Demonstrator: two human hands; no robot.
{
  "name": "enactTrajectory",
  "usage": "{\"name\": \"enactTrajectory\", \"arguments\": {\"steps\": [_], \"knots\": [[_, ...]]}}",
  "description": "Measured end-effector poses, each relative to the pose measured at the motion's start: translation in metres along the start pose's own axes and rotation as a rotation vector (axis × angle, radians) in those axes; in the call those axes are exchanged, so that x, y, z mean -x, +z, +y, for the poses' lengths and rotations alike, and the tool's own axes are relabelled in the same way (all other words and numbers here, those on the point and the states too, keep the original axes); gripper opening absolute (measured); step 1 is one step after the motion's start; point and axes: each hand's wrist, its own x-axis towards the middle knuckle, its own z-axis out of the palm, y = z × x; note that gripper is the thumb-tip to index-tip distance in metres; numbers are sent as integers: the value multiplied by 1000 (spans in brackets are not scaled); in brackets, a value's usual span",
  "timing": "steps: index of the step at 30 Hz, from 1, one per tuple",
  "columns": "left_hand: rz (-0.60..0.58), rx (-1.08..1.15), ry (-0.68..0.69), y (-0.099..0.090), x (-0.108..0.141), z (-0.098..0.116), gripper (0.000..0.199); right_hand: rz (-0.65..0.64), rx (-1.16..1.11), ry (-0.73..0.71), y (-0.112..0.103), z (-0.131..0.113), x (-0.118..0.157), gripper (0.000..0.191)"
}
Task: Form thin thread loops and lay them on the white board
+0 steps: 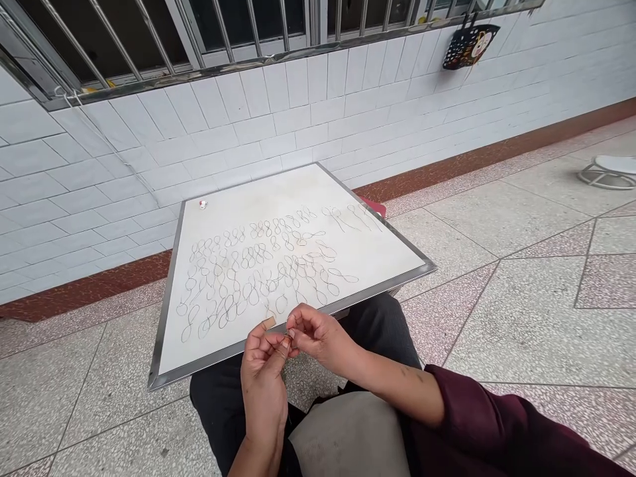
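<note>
Sleeve (484, 417): rolled!
Left hand (265, 377): pinching tiny piece (289, 334)!
Right hand (322, 339): likewise, apparently shaping, probably needing steadiness next.
Loops (261, 252): lining table (293, 187).

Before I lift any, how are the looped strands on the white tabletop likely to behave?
The looped strands are probably very light, since they look thread-thin. They seem springy rather than limp, as many keep rounded, open curves on the white tabletop. Lifting one may drag neighbours, because several appear to overlap.
</note>
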Motion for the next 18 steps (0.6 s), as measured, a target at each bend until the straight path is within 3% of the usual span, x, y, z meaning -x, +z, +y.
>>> {"name": "enactTrajectory", "arguments": {"steps": [7, 14, 18], "knots": [[18, 74, -84, 1, -2, 6, 39, -18, -30, -1, -2, 6, -2, 19], [-26, 16, -93, -1, -2, 5, 58, -45, 52, 6, -5, 0, -1, 20], [-38, -65, -62, -4, -1, 1, 57, -52, 158, 70, -8, -7, -1, 19]]}}
